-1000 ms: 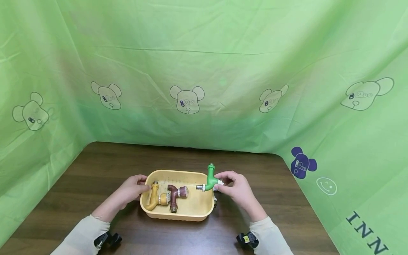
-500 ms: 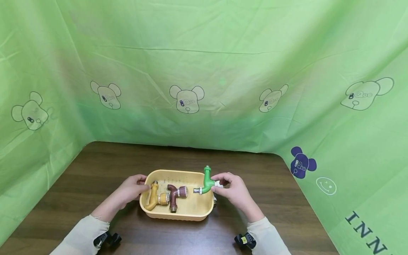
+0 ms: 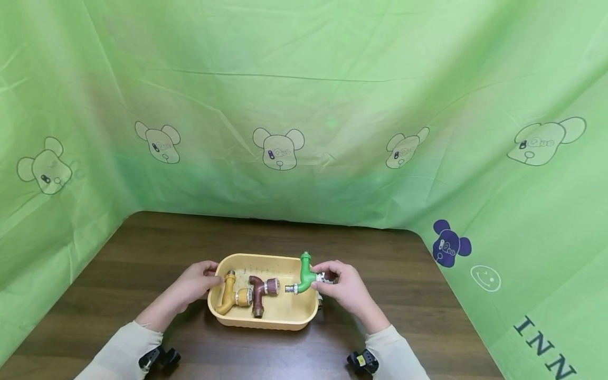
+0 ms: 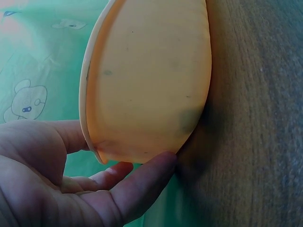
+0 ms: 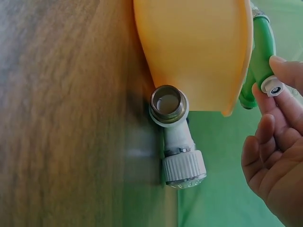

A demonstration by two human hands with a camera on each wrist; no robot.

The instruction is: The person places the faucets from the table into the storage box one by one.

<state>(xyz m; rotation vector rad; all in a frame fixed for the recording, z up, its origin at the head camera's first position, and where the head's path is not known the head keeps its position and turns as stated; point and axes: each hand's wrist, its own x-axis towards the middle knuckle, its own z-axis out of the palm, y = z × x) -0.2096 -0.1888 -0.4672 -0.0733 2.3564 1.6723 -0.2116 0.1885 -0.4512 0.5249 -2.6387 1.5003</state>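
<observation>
My left hand (image 3: 200, 279) grips the left end of a pale yellow plastic tub (image 3: 266, 323), thumb over the rim; the left wrist view shows fingers against its outer wall. My right hand (image 3: 345, 287) pinches a green tap (image 3: 305, 273) by its white-and-metal handle end, thumb against index finger. The green tap is above the tub's right part, its metal-tipped spout pointing left. Inside the tub lie a yellow tap (image 3: 229, 293) at the left and a maroon tap (image 3: 258, 296) beside it. Outside the tub's right end, a white tap (image 5: 182, 163) stands out in the right wrist view.
The tub sits on a dark wood-grain table (image 3: 266, 353). A green curtain (image 3: 332, 184) with printed bear heads hangs behind the table and along both sides. The white tap is mostly hidden behind the tub's right end in the head view.
My right hand has moved left and slightly down toward me, carrying the green tap from the tub's right rim to over its inside. The left hand and tub stay in place.
</observation>
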